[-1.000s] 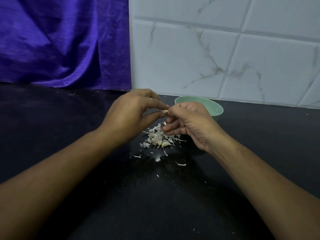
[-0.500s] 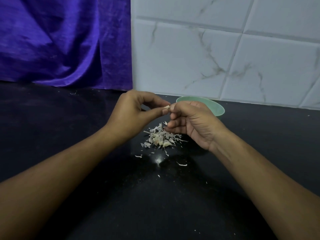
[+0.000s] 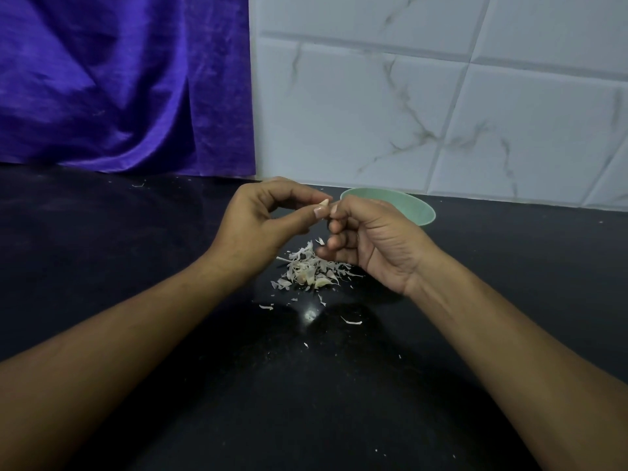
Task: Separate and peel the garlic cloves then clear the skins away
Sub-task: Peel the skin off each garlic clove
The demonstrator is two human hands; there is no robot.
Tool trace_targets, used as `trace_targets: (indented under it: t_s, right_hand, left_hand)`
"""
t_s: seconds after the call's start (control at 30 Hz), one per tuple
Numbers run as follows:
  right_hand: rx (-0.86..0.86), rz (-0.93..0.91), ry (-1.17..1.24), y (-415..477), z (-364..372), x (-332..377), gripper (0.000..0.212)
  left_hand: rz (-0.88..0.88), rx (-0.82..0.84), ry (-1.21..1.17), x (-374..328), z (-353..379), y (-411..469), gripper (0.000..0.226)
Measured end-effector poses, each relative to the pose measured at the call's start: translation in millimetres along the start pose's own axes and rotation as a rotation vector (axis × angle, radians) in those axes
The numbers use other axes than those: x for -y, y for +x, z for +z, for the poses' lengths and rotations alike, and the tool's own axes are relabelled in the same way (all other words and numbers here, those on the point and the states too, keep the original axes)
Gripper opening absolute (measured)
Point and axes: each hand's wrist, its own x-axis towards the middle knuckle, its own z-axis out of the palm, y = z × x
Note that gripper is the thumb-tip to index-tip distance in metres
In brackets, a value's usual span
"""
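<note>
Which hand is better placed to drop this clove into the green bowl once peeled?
Right, probably: the right hand lies just in front of the bowl, while the left hand, also pinching the clove, sits farther from it.

**Stone, velvet, tile and paper**

The black counter (image 3: 102,283) looks like polished stone and is glossy. At eleven o'clock the purple cloth (image 3: 119,79) has a velvety sheen. At one o'clock the wall tiles (image 3: 373,113) are smooth, marble-veined and faintly shiny. The green bowl (image 3: 407,205) looks like matt plastic. The skins (image 3: 312,270) are dry and papery; the clove (image 3: 324,202) is pale and smooth.
</note>
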Motion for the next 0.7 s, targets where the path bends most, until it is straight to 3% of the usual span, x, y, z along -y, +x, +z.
trace_targets:
  t_s: [0.13,0.3,0.7]
  right_hand:
    - [-0.004,0.01,-0.019,0,0,-1,0.013]
    - [0.014,0.04,-0.182,2,4,-15,0.009]
    - [-0.283,-0.292,-0.743,13,-19,-17,0.011]
  left_hand:
    - [-0.062,-0.018,-0.07,0,2,-1,0.014]
    - [-0.159,-0.183,-0.231,-4,-3,6,0.013]
    - [-0.295,-0.232,-0.138,2,-9,8,0.012]
